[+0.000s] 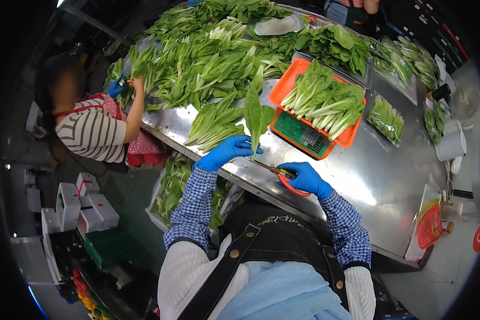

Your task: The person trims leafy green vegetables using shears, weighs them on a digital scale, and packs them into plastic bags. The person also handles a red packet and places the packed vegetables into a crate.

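Observation:
My left hand (229,153), in a blue glove, pinches the base of an upright leafy green (257,112). Just right of it, my right hand (304,180), also gloved in blue, holds scissors (283,176) with red and yellow handles; the blade tips are close to the stem's base. Beyond my left hand a small pile of greens (216,122) lies on the steel table (356,192). An orange tray (282,90) full of leafy greens (324,98) rests on a digital scale (300,136) with a green face. Past these spreads a large heap of greens (212,60).
A co-worker in a striped top (96,128) handles greens at the left; another person (350,12) stands at the far side. Bagged greens (386,118) and a metal tray (368,76) lie to the right. Below the table's edge is a container of greens (172,188), near white foam boxes (98,212).

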Motion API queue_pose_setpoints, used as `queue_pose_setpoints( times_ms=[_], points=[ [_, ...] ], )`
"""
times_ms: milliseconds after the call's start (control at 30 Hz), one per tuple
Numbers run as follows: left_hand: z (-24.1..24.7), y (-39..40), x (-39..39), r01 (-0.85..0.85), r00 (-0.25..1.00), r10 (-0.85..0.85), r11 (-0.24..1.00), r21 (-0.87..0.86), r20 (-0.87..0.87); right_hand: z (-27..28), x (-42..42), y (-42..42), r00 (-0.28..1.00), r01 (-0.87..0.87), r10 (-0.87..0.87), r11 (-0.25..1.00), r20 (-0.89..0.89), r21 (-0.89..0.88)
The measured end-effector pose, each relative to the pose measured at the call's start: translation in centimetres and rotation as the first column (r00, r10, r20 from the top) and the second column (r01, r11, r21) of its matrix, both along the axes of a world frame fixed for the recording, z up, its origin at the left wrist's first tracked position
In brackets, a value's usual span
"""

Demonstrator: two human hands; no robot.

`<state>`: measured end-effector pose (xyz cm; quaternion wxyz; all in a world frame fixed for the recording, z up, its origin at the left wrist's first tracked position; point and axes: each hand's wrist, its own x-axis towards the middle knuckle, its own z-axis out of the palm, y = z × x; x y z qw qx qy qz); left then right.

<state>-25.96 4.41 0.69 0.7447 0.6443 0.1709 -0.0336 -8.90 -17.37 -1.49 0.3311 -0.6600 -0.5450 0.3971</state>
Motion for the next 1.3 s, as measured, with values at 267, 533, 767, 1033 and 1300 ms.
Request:
queue_pose_setpoints(
  times_ms=[267, 533, 767, 1033, 1300],
  points=[
    [0.7, 0.4, 3.9, -0.092, 0.994, 0.083, 0.987, 0.134, 0.072, -2.7, 0.1, -1.0, 0.950, -0.079, 0.051, 0.994, 0.308, 0.080],
    [0.1, -1.9, 19.1, -0.288, 0.952, 0.082, 0.570, 0.769, 0.296, -4.9, -2.4, -1.8, 0.900, 0.071, -0.038, 0.996, 0.435, -0.058],
    [-1.1, -0.4, 19.0, -0.370, 0.927, 0.180, 0.588, 0.719, 0.329, -7.8, -2.6, -3.7, 0.855, 0.161, -0.144, 0.987, 0.498, 0.009],
    [-0.5, 5.2, 9.8, -0.565, 0.824, 0.453, 0.706, 0.428, 0.340, -8.9, -3.4, -2.5, 0.823, 0.085, -0.145, 0.987, 0.549, 0.133],
    [-2.3, 5.6, 5.2, -0.564, 0.825, 0.500, 0.698, 0.441, 0.262, -8.2, -5.6, 1.9, 0.841, -0.021, -0.047, 0.993, 0.539, 0.119]
  ],
)
